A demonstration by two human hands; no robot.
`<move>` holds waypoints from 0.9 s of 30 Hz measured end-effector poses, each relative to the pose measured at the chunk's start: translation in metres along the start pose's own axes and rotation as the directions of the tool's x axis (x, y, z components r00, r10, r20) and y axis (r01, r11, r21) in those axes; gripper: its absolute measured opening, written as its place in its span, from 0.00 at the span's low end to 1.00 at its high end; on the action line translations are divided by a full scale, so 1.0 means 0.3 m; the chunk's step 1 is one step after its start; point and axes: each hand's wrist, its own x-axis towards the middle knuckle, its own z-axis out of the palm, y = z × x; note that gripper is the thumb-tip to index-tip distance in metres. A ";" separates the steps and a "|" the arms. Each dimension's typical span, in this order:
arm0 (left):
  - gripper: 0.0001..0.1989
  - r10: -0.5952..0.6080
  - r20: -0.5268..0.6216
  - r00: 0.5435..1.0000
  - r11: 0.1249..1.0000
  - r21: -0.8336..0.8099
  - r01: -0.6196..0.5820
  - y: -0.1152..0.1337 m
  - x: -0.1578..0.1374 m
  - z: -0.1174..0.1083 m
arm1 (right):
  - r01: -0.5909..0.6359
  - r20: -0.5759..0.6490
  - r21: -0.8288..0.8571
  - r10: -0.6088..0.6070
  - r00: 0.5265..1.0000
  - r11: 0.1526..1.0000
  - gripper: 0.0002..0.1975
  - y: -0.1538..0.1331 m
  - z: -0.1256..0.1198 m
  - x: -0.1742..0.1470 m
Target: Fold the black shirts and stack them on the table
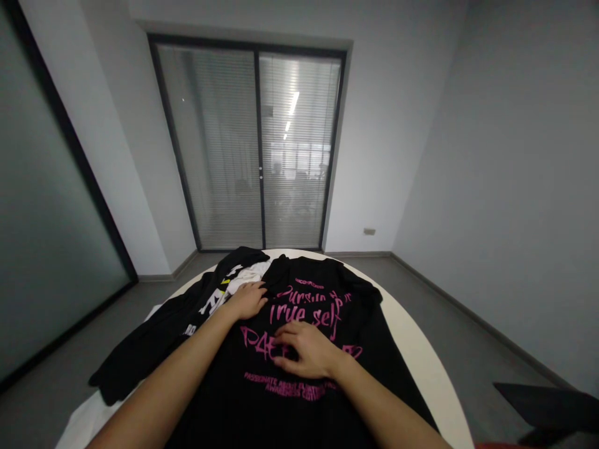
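Observation:
A black T-shirt (299, 418) with pink lettering lies spread over the round table, its collar end away from me. My left hand (248, 300) rests on the shirt's left side near the sleeve, palm down with fingers stretched out. Over the middle of the print is my right hand (309, 349), fingers apart and slightly bent, with nothing visible in it. Left of the shirt lies a dark garment (154, 340) with white and yellow print. A crumpled white cloth (250, 274) shows between the two dark garments.
The pale round tabletop (428, 355) shows along its right edge. White fabric (87, 424) sticks out at the lower left. A black chair part (547, 405) stands at the lower right. Beyond the table is a glass door (215, 156) with blinds.

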 end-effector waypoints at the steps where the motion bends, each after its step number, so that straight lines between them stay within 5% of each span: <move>1: 0.16 -0.027 -0.025 0.999 1.000 -0.017 0.027 -0.009 0.021 -0.005 | 0.003 0.005 0.031 -0.003 1.000 1.000 0.21 0.001 0.007 -0.013; 4: 0.21 -0.192 -0.172 0.966 0.980 -0.085 0.180 -0.053 0.080 -0.037 | 0.005 0.042 0.085 -0.008 0.999 0.996 0.26 -0.014 0.023 -0.036; 9: 0.24 -0.525 -0.344 0.778 0.850 -0.263 0.457 -0.156 0.110 -0.108 | -0.025 0.112 0.155 0.007 0.994 0.988 0.35 -0.035 0.032 -0.048; 15: 0.31 -0.614 -0.436 0.658 0.788 -0.378 0.485 -0.207 0.094 -0.142 | 0.016 0.170 0.185 -0.048 0.984 0.983 0.42 -0.058 0.039 -0.056; 27: 0.32 -0.407 -0.354 0.842 0.894 -0.343 0.288 -0.241 0.042 -0.157 | -0.034 0.125 0.264 0.000 0.992 0.964 0.38 -0.065 0.057 -0.041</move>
